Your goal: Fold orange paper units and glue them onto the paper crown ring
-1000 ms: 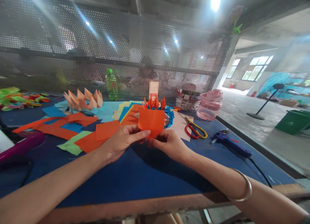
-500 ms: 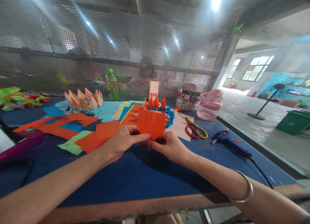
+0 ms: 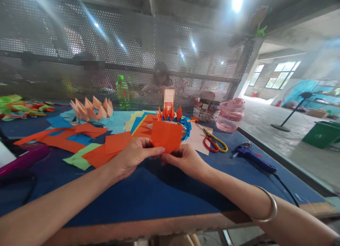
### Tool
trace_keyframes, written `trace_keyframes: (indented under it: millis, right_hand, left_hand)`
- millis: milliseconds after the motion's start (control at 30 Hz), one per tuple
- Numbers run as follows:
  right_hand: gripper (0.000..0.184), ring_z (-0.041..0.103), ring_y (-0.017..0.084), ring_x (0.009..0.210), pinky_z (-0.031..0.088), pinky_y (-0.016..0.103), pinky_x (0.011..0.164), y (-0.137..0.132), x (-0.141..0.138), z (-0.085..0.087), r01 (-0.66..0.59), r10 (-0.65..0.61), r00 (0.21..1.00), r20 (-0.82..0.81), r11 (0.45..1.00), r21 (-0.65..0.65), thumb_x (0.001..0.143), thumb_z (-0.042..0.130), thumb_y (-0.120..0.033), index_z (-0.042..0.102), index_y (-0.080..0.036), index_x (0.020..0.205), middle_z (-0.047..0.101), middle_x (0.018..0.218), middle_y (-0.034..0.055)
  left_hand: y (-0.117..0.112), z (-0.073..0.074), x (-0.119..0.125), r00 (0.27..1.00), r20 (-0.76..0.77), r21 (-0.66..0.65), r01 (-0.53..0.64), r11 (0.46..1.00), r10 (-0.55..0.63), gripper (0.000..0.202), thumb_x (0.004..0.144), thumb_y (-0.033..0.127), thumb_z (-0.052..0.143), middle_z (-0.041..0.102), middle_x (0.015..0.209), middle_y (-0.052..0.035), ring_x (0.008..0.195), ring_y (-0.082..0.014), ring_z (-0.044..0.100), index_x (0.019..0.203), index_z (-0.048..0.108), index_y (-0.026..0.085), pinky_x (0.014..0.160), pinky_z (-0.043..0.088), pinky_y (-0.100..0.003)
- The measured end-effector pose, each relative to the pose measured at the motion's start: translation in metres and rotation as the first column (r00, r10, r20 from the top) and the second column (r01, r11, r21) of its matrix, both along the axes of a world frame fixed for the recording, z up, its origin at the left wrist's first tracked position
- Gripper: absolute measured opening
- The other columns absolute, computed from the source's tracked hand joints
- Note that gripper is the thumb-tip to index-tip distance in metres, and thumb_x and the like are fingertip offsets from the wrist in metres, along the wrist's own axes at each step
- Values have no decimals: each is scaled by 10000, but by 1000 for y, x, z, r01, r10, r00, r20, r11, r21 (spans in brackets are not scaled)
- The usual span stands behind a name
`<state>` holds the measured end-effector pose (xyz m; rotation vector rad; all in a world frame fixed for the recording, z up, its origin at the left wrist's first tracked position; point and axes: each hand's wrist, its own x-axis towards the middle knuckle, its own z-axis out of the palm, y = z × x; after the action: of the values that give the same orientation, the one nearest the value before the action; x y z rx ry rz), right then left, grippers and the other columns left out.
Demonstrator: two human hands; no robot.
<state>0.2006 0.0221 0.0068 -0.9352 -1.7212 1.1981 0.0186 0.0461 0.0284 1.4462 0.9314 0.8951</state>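
Note:
An orange sheet of paper (image 3: 166, 134) is held up over the table's middle, its lower corners tapering in. My left hand (image 3: 139, 154) pinches its lower left edge, thumb lying across the front. My right hand (image 3: 187, 161) grips the bottom right, with thumb and fingertips close to the left thumb; some fingers are hidden behind the paper. Just beyond it stand folded orange paper points (image 3: 171, 113) and blue folded paper pieces (image 3: 187, 127), partly covered by the sheet. Loose orange paper (image 3: 117, 143) lies beside my left hand.
To the right lie scissors (image 3: 215, 142) and a blue glue gun (image 3: 253, 157) with its cord. Behind stand a pink water bottle (image 3: 230, 115), a woven basket (image 3: 206, 109) and a green bottle (image 3: 122, 93). A peach paper crown (image 3: 91, 109) sits at the left. A mesh panel (image 3: 132, 54) rises behind.
The orange paper has shifted very slightly and its centre crease shows less. Both hands stay in nearly the same place, still gripping it.

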Motion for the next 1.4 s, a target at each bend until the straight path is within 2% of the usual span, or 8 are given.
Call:
trace_keyframes:
  millis: [233,433,567,700,833,1033,1233,1400]
  right_hand:
    - [464,656,197,753,491,308,751,1,3,0,40,-41,999,24,999,35,737,681,-601,745,-142,719,740,777,58]
    - [472,674,226,835,504,335,819,0,4,10,-17,16,1000,12,995,97,748,655,-633,743,-172,702,745,791,48]
    - [442,671,223,847,496,342,858,-1,3,12,-38,38,999,5,994,107,787,632,-605,726,-183,695,730,760,38]
    - [358,666,210,862,491,324,855,-1,3,9,-47,47,999,0,991,128,850,608,-497,719,-177,734,726,782,36]
    - [299,658,197,871,485,299,832,-1,3,8,-27,24,999,27,989,142,890,568,-383,710,-163,745,724,797,38]
    - [285,642,183,802,479,288,780,-3,2,10,14,-24,997,76,991,136,901,539,-341,699,-149,764,724,782,45]
    - [292,626,165,724,466,268,695,-3,0,7,19,-24,999,44,995,103,871,567,-392,695,-139,800,707,747,45]
    - [359,566,131,605,400,241,578,-3,-1,4,50,-54,996,64,997,56,810,637,-478,711,-131,759,693,698,38]
  left_hand:
    - [1,1,-2,996,75,-88,62,994,-55,147,641,294,823,715,659,-13,587,-118,583,678,740,178,597,436,-231]
    - [2,5,0,998,65,-110,21,994,-14,140,627,281,813,712,660,-12,567,-109,574,673,738,173,585,428,-229]
    - [2,5,-1,998,69,-130,-2,992,11,159,609,284,822,694,634,-8,557,-95,563,668,739,163,572,419,-214]
    - [2,2,-2,997,82,-134,15,991,-4,179,616,301,827,697,652,-13,577,-96,575,684,743,158,582,424,-208]
    - [3,2,-2,996,85,-131,12,991,-1,198,611,311,835,691,658,-13,580,-97,574,681,740,152,590,429,-213]
    - [1,6,-1,995,96,-110,2,994,8,198,608,309,843,659,607,9,552,-82,527,679,739,157,568,412,-208]
    - [2,2,0,997,63,-70,-32,997,37,215,608,325,829,648,592,8,560,-95,526,655,716,148,575,407,-222]
    - [-1,1,2,998,20,-32,-56,998,57,230,605,344,825,650,588,7,572,-110,528,659,713,151,569,390,-232]
